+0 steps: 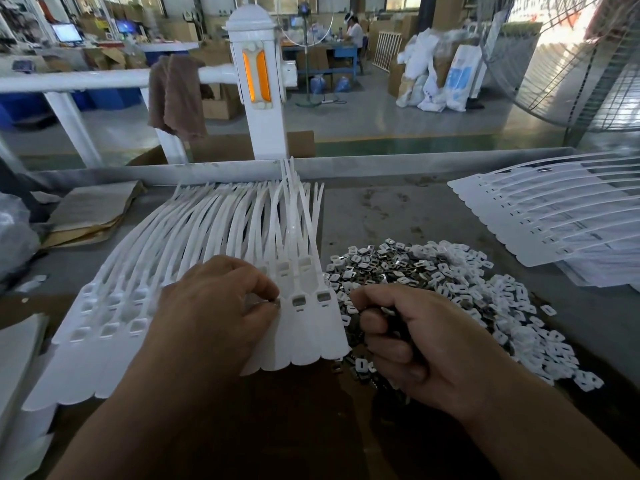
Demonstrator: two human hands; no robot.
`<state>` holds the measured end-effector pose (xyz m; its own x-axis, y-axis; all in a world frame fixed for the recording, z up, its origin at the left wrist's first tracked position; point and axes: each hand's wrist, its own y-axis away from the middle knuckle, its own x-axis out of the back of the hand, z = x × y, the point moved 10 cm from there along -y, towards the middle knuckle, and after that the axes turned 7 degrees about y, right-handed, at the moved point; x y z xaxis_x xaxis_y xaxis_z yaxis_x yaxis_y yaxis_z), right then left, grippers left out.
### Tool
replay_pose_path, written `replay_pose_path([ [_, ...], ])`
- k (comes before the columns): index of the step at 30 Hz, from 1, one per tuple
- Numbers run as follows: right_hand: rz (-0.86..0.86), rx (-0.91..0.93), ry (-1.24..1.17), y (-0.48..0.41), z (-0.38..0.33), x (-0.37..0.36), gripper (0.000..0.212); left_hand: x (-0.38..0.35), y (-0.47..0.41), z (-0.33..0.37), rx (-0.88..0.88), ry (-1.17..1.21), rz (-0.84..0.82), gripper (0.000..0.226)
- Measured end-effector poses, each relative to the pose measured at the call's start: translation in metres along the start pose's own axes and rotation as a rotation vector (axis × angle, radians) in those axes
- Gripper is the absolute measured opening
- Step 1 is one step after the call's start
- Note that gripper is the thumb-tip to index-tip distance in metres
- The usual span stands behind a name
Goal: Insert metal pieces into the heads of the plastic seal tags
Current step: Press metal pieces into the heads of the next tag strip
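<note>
The grey surface (381,209) is cut off at both sides, and its near edge is hidden under the person's forearms. On it lies a fanned sheet of white seal tags (207,230), the landmark here: the heads point toward the person and the straps run away toward the far rim. The left corner of the sheet runs out of view, and its middle heads are covered by the left hand (214,306).

Well to the right of the fanned sheet lies a second sheet of tags (554,216), its far end cut off by the frame and blurred. Just right of the fanned sheet, touching its edge, spreads a pile of metal pieces (433,271), grey and white mixed. The near part of the pile is hidden behind the right hand (415,341).

The left hand rests on the fanned sheet with its fingers (266,289) bent. Thumb and forefinger are pressed together, pinching a small metal piece (272,304) over a tag head; it shows only as a glint and is hard to make out. The two filled heads (298,301) just right of that pinch show metal inside.

The right hand hovers at the sheet's right edge. Its fingers (372,323) are curled tight round a handful of metal pieces, with dark bits showing between them.
</note>
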<state>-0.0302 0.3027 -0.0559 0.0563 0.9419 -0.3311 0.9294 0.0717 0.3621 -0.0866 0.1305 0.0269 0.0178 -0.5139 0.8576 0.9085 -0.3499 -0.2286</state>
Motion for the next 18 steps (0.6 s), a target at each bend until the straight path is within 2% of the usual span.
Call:
replay_pose_path([
  [5,0.0,0.026,-0.006,0.0,-0.003,0.001,0.013,0.0,0.001,0.002,0.039,-0.013,-0.006,0.004],
  [11,-0.009,0.025,-0.067,0.001,-0.005,0.0,0.011,0.01,0.013,0.006,-0.01,-0.006,0.05,0.019],
  [18,-0.006,-0.006,-0.451,-0.002,-0.006,-0.001,0.024,0.007,0.027,0.012,-0.031,-0.067,0.014,0.031],
])
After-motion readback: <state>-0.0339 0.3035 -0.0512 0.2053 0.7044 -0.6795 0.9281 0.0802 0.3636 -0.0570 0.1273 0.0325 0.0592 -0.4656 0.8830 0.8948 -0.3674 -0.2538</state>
